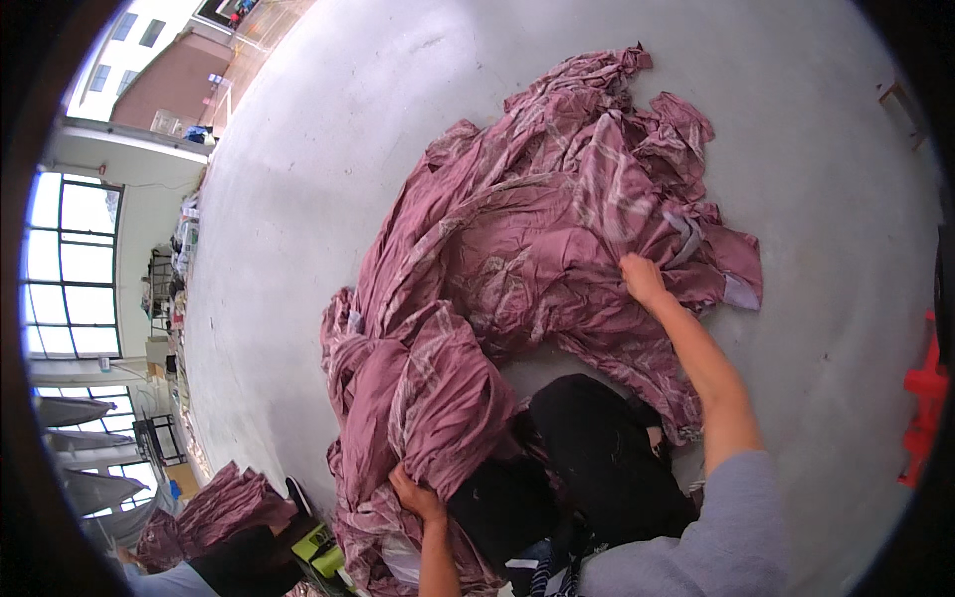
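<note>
A large crumpled mauve-pink fabric (pixel 517 229) with pale streaks lies spread over the grey concrete floor (pixel 328 149). My right hand (pixel 642 279) reaches out and presses on its far right part, fingers closed on a fold near a grey patch. Close to my body, my left hand (pixel 413 493) grips a bunched fold of the same fabric. My legs in black trousers (pixel 587 458) are folded beneath me, partly under the cloth.
A second heap of the same pink fabric (pixel 214 507) lies at the lower left beside another person with a green-and-black item (pixel 318 547). Windows and cluttered racks (pixel 164 298) line the left side. A red object (pixel 925 398) stands at the right edge.
</note>
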A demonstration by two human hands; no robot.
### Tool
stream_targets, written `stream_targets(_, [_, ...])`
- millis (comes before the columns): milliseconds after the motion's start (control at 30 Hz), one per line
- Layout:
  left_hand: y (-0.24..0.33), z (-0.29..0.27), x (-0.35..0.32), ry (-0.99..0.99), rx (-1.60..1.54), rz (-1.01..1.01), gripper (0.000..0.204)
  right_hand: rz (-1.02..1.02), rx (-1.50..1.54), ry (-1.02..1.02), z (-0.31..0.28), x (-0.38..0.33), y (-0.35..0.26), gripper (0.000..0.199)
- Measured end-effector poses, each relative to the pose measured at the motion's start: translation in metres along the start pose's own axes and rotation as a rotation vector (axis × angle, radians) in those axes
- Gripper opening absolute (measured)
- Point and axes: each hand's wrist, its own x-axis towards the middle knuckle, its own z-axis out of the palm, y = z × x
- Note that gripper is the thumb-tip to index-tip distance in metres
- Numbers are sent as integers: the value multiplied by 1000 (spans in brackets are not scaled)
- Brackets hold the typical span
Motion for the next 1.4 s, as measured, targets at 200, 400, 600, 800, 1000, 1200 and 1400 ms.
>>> stream_targets(200, [-4, 0, -2, 1, 0, 19, 37, 338, 415, -679, -6, -232, -15, 10])
stream_targets(400, [-12, 3, -4, 91, -40, 109, 36, 829, 1095, -443, -35, -337, -54, 11])
stream_targets(600, [-26, -46, 41, 102, -6, 366, 26, 725, 1536, 180, -135, -198, -92, 23])
stream_targets(800, [-168, -234, -8, 366, 400, 107, 11, 105, 1518, 83, -303, -201, -289, 21])
stream_targets(1000, [-231, -170, -117, 174, 388, -123, 27, -664, 1248, -843, -278, -290, -419, 13])
stream_targets(1200, [-74, -191, -85, 199, 188, 133, 47, -625, 313, -797, -133, -319, -380, 24])
stream_targets(1400, [16, -162, -92, 106, -305, 259, 26, -541, 402, -648, -148, -318, -339, 20])
